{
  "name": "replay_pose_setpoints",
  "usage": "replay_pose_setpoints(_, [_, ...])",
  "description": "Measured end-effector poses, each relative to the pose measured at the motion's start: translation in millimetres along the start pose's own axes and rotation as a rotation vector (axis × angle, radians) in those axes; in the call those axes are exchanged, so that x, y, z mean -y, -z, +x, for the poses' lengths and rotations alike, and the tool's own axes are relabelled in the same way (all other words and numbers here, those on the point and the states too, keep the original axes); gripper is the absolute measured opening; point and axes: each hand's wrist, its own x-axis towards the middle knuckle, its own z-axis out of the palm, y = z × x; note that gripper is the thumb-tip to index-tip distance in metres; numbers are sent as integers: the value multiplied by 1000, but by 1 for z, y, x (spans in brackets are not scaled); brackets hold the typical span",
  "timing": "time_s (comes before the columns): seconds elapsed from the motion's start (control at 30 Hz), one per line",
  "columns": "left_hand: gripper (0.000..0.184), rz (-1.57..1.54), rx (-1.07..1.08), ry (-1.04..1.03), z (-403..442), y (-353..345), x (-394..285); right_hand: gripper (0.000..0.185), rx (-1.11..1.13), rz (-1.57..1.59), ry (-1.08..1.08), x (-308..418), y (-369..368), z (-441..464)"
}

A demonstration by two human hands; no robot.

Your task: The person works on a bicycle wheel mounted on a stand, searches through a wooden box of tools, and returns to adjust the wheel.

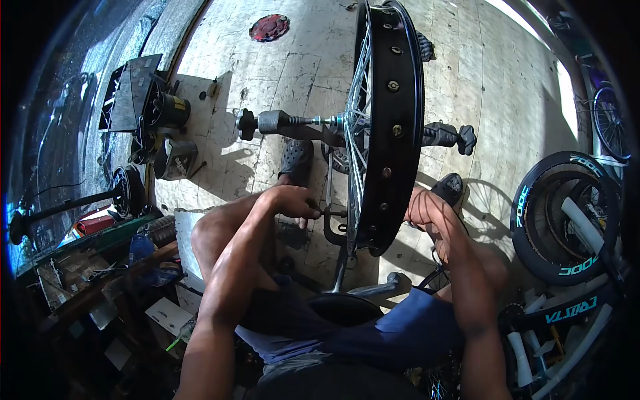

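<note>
A black bicycle rim (395, 133) with silver spokes (360, 167) stands upright in front of me, its hub (339, 123) held in a truing stand (273, 121). On the rim's left side my left hand (292, 201) has its fingers curled at the small knob of the stand's gauge arm (331, 230). One finger points downward. My right hand (420, 205) is at the lower right side of the rim; the rim hides its fingers, so I cannot tell whether they touch or grip it.
Black tyres (523, 220) with turquoise lettering lie at the right, above a black frame tube (573, 310). Metal equipment (170, 110) and a tin can (175, 159) stand at the left. Cluttered shelving (100, 293) fills the lower left. A red round mat (269, 27) lies far ahead.
</note>
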Motion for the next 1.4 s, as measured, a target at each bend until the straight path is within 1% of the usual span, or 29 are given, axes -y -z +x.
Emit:
replay_pose_setpoints(0.03, [38,-16,30,10,-1,1,-2,26,-20,-95,-17,14,2,-5])
replay_pose_setpoints(0.1, [37,-31,35,8,-1,3,-2,25,-43,-190,-33,15,3,-6])
replay_pose_setpoints(0.17, [36,-2,-28,-26,-2,2,-1,28,-31,48,182,-5,6,-4])
replay_pose_setpoints(0.2, [36,18,-81,-51,-2,0,-1,28,-15,130,225,-15,4,-4])
replay_pose_setpoints(0.37, [34,108,-315,-156,6,-9,8,29,2,175,117,-8,7,-14])
replay_pose_setpoints(0.47, [33,133,-406,-205,9,-10,6,29,10,153,70,-2,7,-14])
replay_pose_setpoints(0.53, [32,138,-355,-76,9,-8,-1,30,19,133,43,2,8,-14])
replay_pose_setpoints(0.6, [32,138,-331,-8,7,-5,-9,30,27,116,13,6,9,-14])
replay_pose_setpoints(0.7, [33,-195,30,152,6,7,-17,31,38,93,-24,11,12,-13])
replay_pose_setpoints(0.77, [34,-304,150,201,3,9,-20,32,37,84,-52,16,15,-15])
replay_pose_setpoints(0.87, [36,81,-188,6,3,0,-22,33,31,85,-86,22,17,-20])
replay_pose_setpoints(0.93, [36,207,-298,-59,3,-4,-21,33,7,111,-82,27,17,-24])
replay_pose_setpoints(1.1, [42,158,-263,-137,2,-3,-21,37,-131,231,-19,49,21,-38])
replay_pose_setpoints(1.23, [43,202,-296,-49,-17,-1,-41,44,-146,285,33,89,18,-42])
replay_pose_setpoints(1.33, [42,192,-279,-35,-11,-1,-32,43,-171,327,67,105,17,-49])
replay_pose_setpoints(1.4, [41,184,-264,-26,-4,-2,-24,42,-193,419,97,108,19,-57])
